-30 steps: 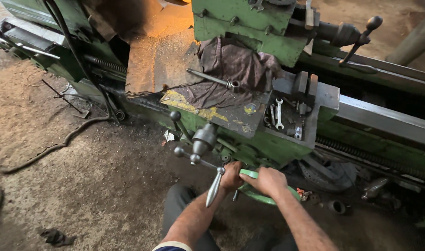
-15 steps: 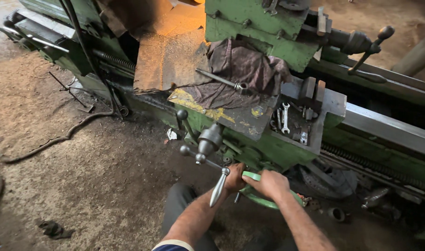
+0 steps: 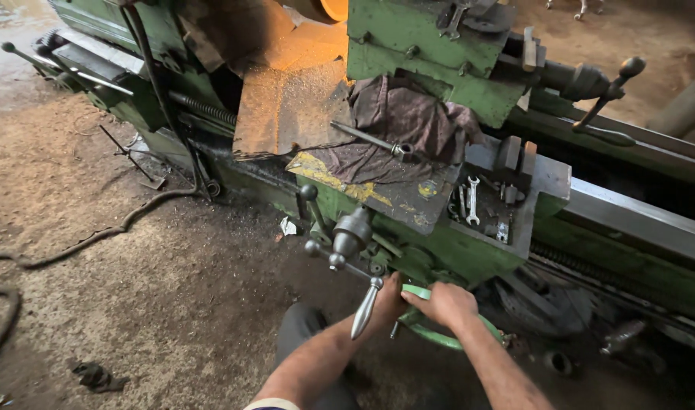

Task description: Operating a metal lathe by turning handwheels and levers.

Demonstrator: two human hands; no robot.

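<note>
The green handwheel is sitting low on the front of the green lathe, at the foot of the lathe's apron and just above the dirt floor. The right hand is lying over the top of the handwheel's rim, fingers curled down and grasping it. The left hand is reaching in just left of the handwheel, partly hidden behind a long tapered metal lever handle; whether it is gripping anything cannot be told. That lever handle is hanging from a grey hub with ball-ended spokes, up and left of the handwheel. Above the handwheel, on the lathe's carriage, a small open-ended spanner is lying in a recessed tray. Further up and left of the handwheel, a dark crumpled rag is draping over the carriage with a socket wrench resting across it. A rusty sheet-metal guard is leaning left of the rag. Far left of the handwheel, a dark cable is trailing over the floor.
</note>
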